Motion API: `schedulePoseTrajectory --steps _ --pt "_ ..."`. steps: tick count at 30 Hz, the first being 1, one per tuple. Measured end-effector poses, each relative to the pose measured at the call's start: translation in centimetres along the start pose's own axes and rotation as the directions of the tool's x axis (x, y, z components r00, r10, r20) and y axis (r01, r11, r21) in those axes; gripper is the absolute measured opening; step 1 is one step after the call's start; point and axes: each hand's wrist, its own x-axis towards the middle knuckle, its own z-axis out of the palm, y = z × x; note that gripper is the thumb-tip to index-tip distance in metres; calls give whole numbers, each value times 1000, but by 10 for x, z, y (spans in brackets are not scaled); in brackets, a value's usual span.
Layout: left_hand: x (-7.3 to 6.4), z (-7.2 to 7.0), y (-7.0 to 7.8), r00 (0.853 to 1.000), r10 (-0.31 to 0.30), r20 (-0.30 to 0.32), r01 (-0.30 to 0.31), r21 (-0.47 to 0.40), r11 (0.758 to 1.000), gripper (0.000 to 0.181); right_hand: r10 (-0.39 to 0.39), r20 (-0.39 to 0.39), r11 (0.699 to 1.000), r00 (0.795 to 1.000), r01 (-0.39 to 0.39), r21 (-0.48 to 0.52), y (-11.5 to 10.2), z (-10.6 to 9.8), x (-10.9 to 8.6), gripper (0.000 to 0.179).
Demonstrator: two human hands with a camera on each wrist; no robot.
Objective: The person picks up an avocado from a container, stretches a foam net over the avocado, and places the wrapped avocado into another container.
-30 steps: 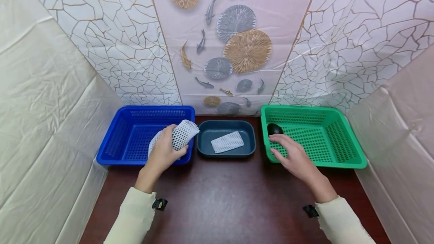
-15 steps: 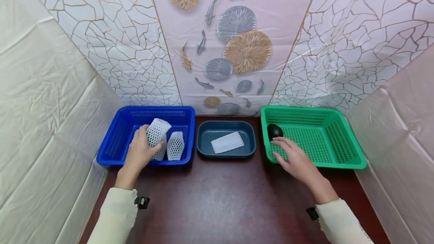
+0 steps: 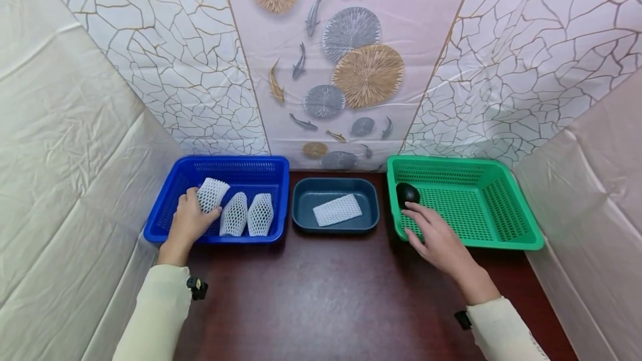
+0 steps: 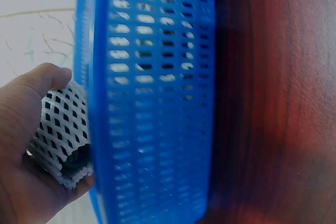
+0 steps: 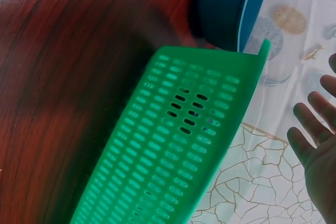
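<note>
My left hand (image 3: 190,219) grips a white foam fruit net (image 3: 212,194) over the left part of the blue basket (image 3: 283,205), thumb on its near side. In the left wrist view, a dark fruit shows inside the open end of this net (image 4: 60,121). Two more bulging foam nets (image 3: 233,216) lie side by side in the basket, to the right of the hand. My right hand (image 3: 441,244) hovers over the near left corner of the green basket (image 3: 526,227), fingers loosely bent. Its fingertips are close by a dark, glossy avocado-like fruit (image 3: 408,194).
A dark blue-grey tray (image 3: 306,222) stands between the baskets with a flat white foam net (image 3: 337,210) in it. All rest on a dark red-brown wooden table (image 3: 321,294). Patterned cloth (image 3: 341,127) rises behind, and pale cloth walls (image 3: 65,183) close both sides.
My left hand has moved left across the blue basket and lowered with the foam net, uncovering the two others. The right hand has stayed nearly still beside the dark fruit.
</note>
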Motion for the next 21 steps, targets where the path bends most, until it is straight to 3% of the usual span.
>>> schedulePoseTrajectory --steps 6,10,15,21 --pt "8 3 -13 993 -93 68 93 11 996 88 -70 -9 997 998 70 -45 6 5 -1 53" --pt "10 5 -20 984 -135 117 133 31 991 92 -78 15 994 997 79 -73 9 6 -3 60" --pt "12 7 -24 979 -141 146 133 60 989 95 -51 63 993 997 57 -104 9 6 -8 61" --pt "15 10 -27 968 -161 192 139 122 983 100 37 133 990 990 -19 -137 7 5 -15 64"
